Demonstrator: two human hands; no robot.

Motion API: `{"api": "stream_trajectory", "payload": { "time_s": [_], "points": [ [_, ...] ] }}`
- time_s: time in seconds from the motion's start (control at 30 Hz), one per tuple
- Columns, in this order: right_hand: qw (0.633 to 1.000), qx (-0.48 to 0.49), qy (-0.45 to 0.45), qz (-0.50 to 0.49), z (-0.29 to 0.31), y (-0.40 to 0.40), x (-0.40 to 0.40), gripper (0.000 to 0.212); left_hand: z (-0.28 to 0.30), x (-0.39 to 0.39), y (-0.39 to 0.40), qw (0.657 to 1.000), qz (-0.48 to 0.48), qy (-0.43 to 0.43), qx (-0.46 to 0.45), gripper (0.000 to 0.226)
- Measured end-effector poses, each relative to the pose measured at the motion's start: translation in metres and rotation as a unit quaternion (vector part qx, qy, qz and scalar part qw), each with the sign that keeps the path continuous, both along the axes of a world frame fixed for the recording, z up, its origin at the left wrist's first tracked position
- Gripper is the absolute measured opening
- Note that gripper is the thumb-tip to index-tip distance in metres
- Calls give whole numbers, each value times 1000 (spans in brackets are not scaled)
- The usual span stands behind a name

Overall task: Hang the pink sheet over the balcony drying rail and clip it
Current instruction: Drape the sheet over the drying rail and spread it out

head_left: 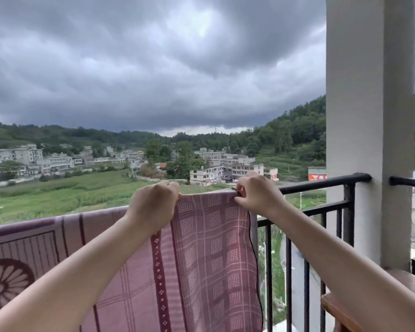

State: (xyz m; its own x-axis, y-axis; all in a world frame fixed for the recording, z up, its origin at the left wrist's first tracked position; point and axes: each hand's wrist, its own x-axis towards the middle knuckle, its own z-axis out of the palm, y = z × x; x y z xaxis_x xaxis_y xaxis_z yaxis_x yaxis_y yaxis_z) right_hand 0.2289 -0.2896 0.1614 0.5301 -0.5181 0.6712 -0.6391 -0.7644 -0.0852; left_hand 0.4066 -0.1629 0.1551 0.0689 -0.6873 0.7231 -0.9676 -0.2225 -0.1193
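A wooden ledge (340,310) sits nearest, low on the right, beside the black balcony rail (321,182), which runs to a pale square pillar (369,116). Draped over that rail, covering it from the left edge to about its middle, hangs the pink sheet (209,248): dusty pink with dotted checks, maroon stripes and a wheel motif at far left. The left hand (153,203) grips the sheet's top fold on the rail, fingers curled over it. The right hand (255,192) pinches a small dark clip (236,190) at the sheet's right corner. Beyond the rail lie green fields, pale buildings, wooded hills and heavy dark clouds.
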Motion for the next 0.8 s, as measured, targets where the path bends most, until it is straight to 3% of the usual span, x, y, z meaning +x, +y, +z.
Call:
{"api": "stream_trajectory", "payload": {
  "time_s": [0.13,0.2,0.23,0.27,0.33,0.37,0.4,0.43,0.57,0.63,0.7,0.73,0.8],
  "points": [
    [999,-32,18,-12,-2,8,9,16,1,4,8,1000,8,9,1,18],
    [997,50,-37,35,7,6,7,16,1,4,14,1000,25,10,4,18],
    [982,143,-89,82,14,3,3,13,2,6,17,999,39,9,5,18],
    [945,264,-152,123,23,-3,0,10,4,10,21,998,59,10,4,18],
    [811,492,-271,162,32,-24,-9,15,10,18,29,995,93,20,-2,18],
    [754,549,-322,164,32,-38,-13,19,12,21,32,995,101,24,-4,19],
    [722,566,-364,159,31,-53,-17,23,14,22,33,994,103,28,-3,19],
    [719,558,-386,152,29,-64,-21,26,15,20,31,995,95,37,-1,18],
    [834,429,-329,115,11,-54,-32,27,6,-5,18,997,33,66,24,21],
    [894,382,-201,121,2,-31,-30,46,0,-10,12,998,20,58,14,22],
    [952,295,-51,65,-8,-14,-25,53,-3,-11,9,998,9,60,5,23],
    [969,242,-27,35,-12,-11,-22,52,-4,-10,9,998,3,62,3,24],
    [976,200,-88,27,-17,-14,-17,51,-4,-10,8,998,0,59,1,29]
  ]
}}
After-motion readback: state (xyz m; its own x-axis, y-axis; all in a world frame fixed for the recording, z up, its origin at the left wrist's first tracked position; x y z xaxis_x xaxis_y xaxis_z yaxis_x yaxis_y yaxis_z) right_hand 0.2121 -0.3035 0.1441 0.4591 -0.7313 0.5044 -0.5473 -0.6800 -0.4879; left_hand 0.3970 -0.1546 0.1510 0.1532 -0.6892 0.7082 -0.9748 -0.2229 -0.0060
